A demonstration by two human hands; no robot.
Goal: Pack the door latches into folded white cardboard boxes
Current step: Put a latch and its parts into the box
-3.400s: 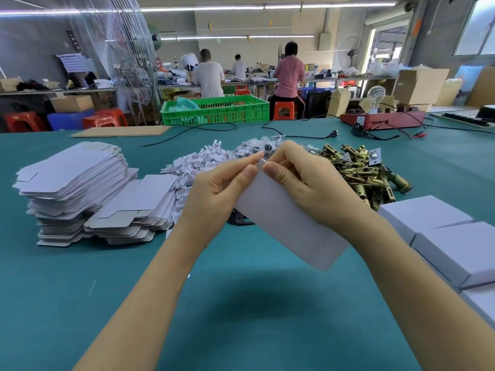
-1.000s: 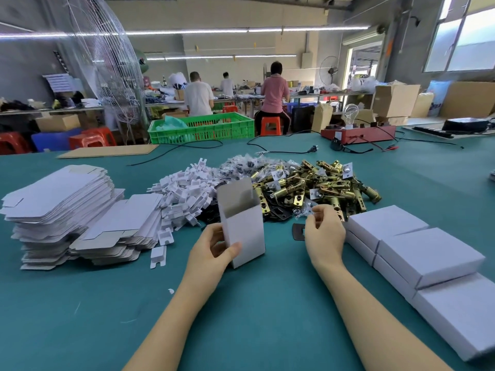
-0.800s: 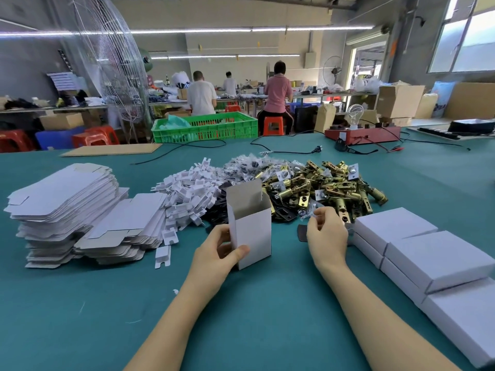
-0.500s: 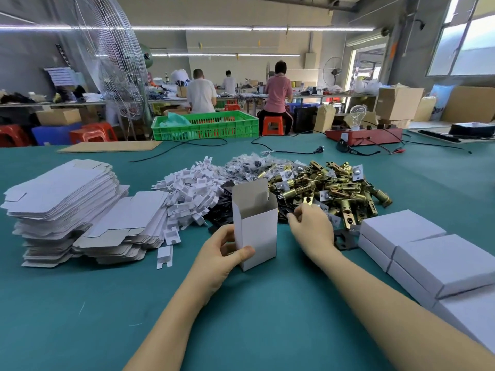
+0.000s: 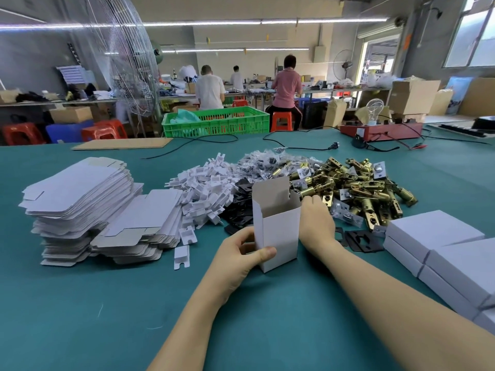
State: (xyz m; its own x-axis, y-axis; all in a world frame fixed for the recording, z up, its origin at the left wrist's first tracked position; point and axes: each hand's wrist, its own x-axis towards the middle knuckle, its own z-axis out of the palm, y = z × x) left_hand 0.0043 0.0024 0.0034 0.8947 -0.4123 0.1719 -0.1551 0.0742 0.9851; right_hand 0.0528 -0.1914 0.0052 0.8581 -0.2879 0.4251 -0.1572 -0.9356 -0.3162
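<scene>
A folded white cardboard box is stood upright on the teal counter, its long axis vertical and its open mouth turned upward. The outer faces are plain white; the inner walls and the raised rear flap show grey-brown board. The flap stands up at the far side, tilted slightly away from the camera.

The box is gripped low on its near left corner by the left hand, the thumb laid across the front face and the fingers curled round the left side. Just right of the box, the right hand is reached toward the heap of brass door latches lying behind and to the right of the box; its fingertips are hidden behind the box edge, so it cannot be told whether anything is held.

Behind and left of the box lies a heap of white plastic inserts, and well left of it stacks of flat box blanks. Black plates lie just right of the box, with closed white boxes farther right.
</scene>
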